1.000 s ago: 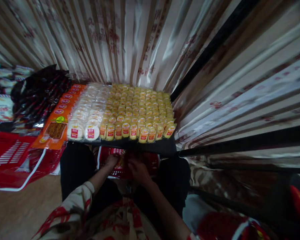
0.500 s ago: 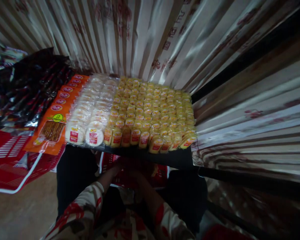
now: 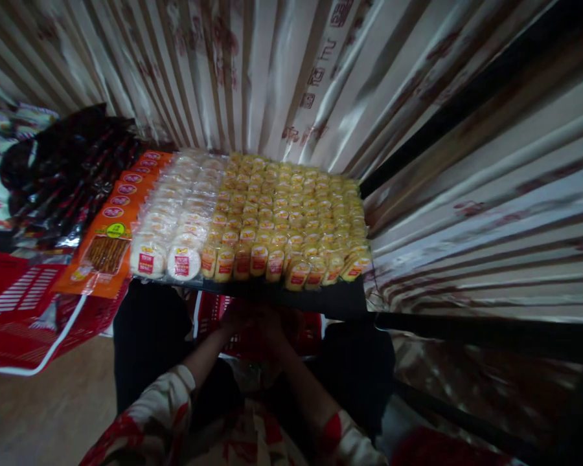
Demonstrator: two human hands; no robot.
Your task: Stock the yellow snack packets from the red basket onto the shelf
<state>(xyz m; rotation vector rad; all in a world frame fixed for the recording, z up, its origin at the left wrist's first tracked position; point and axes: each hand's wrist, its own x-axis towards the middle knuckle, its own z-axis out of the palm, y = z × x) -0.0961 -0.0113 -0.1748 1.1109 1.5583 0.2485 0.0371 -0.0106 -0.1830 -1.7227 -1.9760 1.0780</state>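
Observation:
Both my forearms reach down into a red basket [image 3: 208, 312] that stands between my knees, under the shelf's front edge. My left hand [image 3: 236, 315] and my right hand [image 3: 267, 320] are close together inside it, in deep shadow. Their fingers do not show clearly, and whatever they touch is too dark to make out. Just above, on the black shelf [image 3: 320, 296], stand rows of small yellow-wrapped snack packs [image 3: 282, 213]. Left of these are two rows of round white crackers [image 3: 184, 259] in clear wrapping.
Orange snack bags [image 3: 100, 249] overlap in a row at the left, beside dark shiny packs [image 3: 72, 168]. A second red basket [image 3: 24, 310] with a white handle sits at the lower left. Pleated patterned curtain [image 3: 272, 77] hangs behind; a dark bar [image 3: 447, 113] slants at right.
My hands have drawn closer together inside the basket, the right one shifting slightly up and left. The whole view has shifted a little.

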